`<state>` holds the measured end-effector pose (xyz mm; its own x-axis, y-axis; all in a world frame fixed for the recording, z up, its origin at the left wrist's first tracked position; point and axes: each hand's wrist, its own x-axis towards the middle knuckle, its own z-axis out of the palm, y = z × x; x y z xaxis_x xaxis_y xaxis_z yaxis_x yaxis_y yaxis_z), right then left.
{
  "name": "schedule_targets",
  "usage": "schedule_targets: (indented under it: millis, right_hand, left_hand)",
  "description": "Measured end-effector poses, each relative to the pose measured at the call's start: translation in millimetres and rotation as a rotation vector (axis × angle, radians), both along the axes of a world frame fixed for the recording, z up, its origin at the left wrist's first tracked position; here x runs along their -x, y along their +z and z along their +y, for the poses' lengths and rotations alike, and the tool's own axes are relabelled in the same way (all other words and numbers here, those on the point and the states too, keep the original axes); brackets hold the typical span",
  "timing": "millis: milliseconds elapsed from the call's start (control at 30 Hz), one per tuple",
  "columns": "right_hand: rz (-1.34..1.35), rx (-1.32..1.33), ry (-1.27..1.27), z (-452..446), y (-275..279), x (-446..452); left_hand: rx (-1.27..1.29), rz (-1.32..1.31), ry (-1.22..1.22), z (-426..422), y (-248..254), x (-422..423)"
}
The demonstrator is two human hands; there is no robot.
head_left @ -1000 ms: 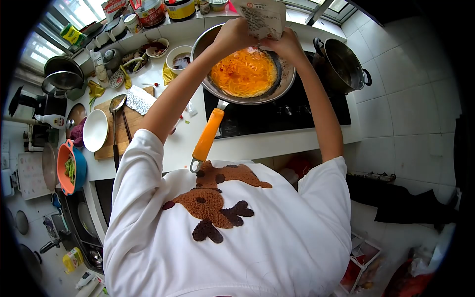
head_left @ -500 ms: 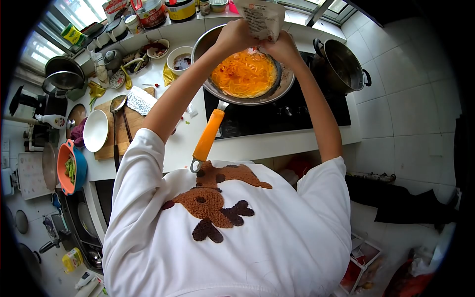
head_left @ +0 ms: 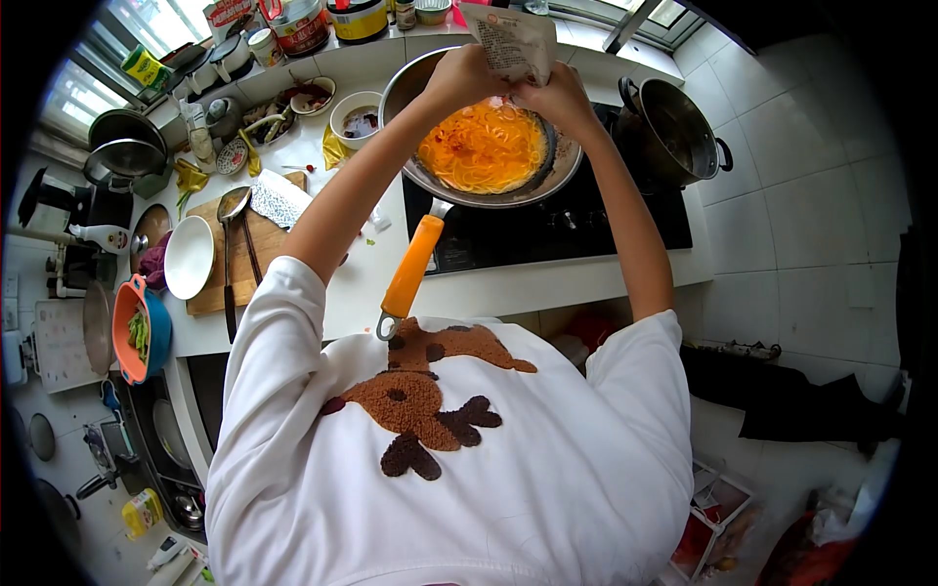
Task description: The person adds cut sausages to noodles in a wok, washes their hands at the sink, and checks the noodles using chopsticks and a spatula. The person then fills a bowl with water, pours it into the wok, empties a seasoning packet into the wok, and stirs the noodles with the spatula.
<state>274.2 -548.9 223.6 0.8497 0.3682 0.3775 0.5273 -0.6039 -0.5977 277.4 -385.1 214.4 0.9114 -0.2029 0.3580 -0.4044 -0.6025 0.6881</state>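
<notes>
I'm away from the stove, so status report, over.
Left hand, right hand: both gripping packet above pan. Orange food in pan. Hands hide packet's lower end. Pot right of pan.

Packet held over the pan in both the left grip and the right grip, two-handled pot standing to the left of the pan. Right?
One slip: in the head view, the two-handled pot stands to the right of the pan. Left grip and right grip do hold the packet over the pan.
</notes>
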Motion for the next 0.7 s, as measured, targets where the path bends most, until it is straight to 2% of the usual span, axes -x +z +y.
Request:
schedule_targets:
  millis: [100, 167, 267, 333, 400, 467, 500, 567, 633, 700]
  right_hand:
    - [0.007, 0.022, 0.022, 0.2, 7.0, 5.3]
    - [0.048, 0.046, 0.023, -0.1, 8.6, 6.6]
    - [-0.056, 0.110, 0.029, 0.1, 9.6, 7.4]
    - [0.078, 0.136, 0.030, -1.5, 14.9, 10.2]
    - [0.095, 0.104, 0.018, -5.0, 9.9, 4.2]
    - [0.114, 0.072, 0.005, -8.2, 11.4, 4.5]
    - [0.169, 0.004, 0.006, -8.4, 18.1, 9.3]
    - [0.222, -0.066, 0.012, -9.3, 22.4, 13.9]
    - [0.273, -0.040, 0.008, -11.2, 24.2, 14.0]
    - [0.297, -0.056, 0.003, -10.4, 26.0, 16.9]
  left_hand:
    - [-0.027, 0.003, -0.021, 2.3, 0.1, -0.9]
    - [0.056, 0.034, -0.085, 2.4, -0.6, -1.4]
    - [0.017, 0.030, -0.085, 2.5, 0.7, -1.5]
    - [0.018, 0.079, -0.086, 3.6, 3.4, 1.0]
    - [0.017, 0.128, -0.089, 6.5, 0.6, -2.4]
    - [0.143, 0.163, -0.236, 13.5, -7.4, -10.7]
    - [0.142, 0.163, -0.236, 15.2, 4.6, -4.0]
    - [0.108, 0.320, -0.187, 21.7, 28.5, 6.9]
    - [0.112, 0.275, -0.166, 28.8, 26.6, 2.8]
    - [0.050, 0.243, -0.284, 33.8, 28.0, 1.0]
